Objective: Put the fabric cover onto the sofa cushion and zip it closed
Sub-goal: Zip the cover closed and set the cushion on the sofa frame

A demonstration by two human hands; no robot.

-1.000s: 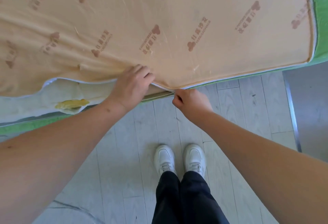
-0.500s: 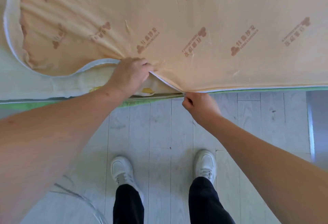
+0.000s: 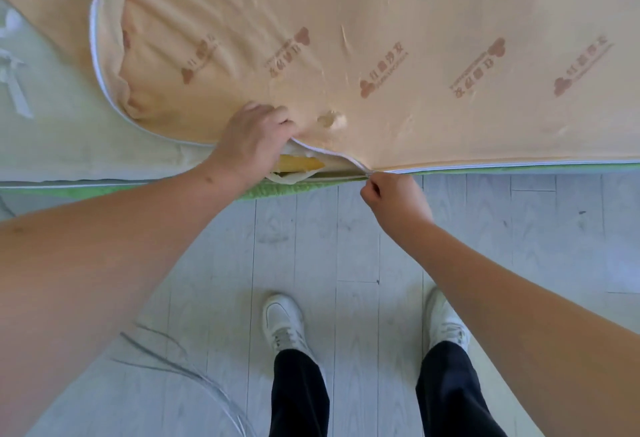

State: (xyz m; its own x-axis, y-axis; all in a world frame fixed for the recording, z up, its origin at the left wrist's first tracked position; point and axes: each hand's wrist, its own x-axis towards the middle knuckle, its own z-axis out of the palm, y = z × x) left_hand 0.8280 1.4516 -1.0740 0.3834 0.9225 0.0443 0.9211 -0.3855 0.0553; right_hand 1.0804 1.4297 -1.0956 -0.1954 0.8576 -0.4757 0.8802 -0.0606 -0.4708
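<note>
The peach cover lies over the pale cushion from 10 to 2 o'clock. The left hand curls round the cover's open edge. At its 3 o'clock, the right hand pinches the zip. White shoes stand at 6 o'clock.

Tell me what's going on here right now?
A person is zipping a peach printed fabric cover over a yellow foam sofa cushion. The left hand grips the cover's open edge, while the right hand pinches the white zipper. Right of that hand the zipper is closed; left of it the seam gapes, showing the cushion.
</note>
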